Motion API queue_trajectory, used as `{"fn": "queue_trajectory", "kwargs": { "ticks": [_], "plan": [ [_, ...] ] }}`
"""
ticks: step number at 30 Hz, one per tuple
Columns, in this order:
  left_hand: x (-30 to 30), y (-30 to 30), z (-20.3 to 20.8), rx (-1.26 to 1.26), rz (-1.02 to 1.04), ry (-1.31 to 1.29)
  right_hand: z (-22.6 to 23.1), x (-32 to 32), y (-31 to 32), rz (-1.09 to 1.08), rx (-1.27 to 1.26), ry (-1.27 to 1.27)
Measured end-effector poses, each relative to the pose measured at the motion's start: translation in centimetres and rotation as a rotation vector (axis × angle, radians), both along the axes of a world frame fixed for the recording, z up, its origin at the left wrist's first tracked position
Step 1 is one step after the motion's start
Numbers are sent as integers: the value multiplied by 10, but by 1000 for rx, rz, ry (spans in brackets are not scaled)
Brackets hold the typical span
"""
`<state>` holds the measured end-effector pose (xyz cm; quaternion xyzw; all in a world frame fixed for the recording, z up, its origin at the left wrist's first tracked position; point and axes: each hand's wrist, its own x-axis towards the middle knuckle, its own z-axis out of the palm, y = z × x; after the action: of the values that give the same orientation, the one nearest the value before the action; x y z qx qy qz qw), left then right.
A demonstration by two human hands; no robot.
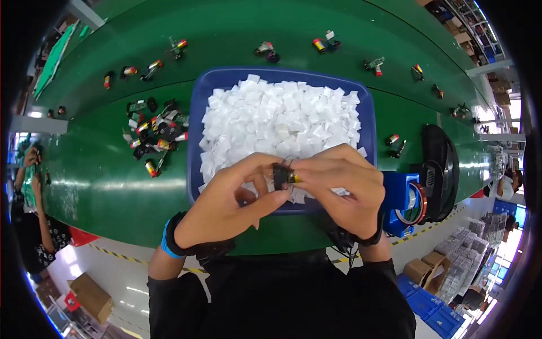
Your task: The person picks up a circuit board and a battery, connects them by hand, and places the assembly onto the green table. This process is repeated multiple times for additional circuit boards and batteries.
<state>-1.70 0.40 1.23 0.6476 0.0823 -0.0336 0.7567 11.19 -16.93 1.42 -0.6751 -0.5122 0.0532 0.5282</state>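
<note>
Over the near side of a blue tub [195, 130] filled with small white square pads [282, 107], my two hands meet. My left hand [231, 195] pinches a small electronic assembly with a black round part [279, 176] between thumb and fingers. From the other side, my right hand [347, 183] is closed on the same assembly, near its yellow section and thin wires. The fingers hide most of it, so its full shape cannot be made out.
Left of the tub lies a pile of similar assemblies [161, 133] with red-and-yellow cylinders. More assemblies [265, 50] are spread along the green bench [226, 28]. A blue tape dispenser [398, 195] and a black case [440, 175] stand right. Another person's hand [36, 183] is at far left.
</note>
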Motion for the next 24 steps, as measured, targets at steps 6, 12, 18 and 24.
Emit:
{"fn": "queue_trajectory", "kwargs": {
  "ticks": [6, 12, 18, 24],
  "plan": [
    [-6, -7, -7, -46, 134, 161, -22, 4, -9, 9, 163, -41],
    [-15, -4, -13, 344, 153, 177, -26, -7, -4, -58, 162, -66],
    [-3, -9, 1, 337, 146, 225, -29, -7, -5, -97, 209, -135],
    [-1, -8, 1, 397, 164, 223, -31, -6, -3, -87, 226, -136]
  ]
}}
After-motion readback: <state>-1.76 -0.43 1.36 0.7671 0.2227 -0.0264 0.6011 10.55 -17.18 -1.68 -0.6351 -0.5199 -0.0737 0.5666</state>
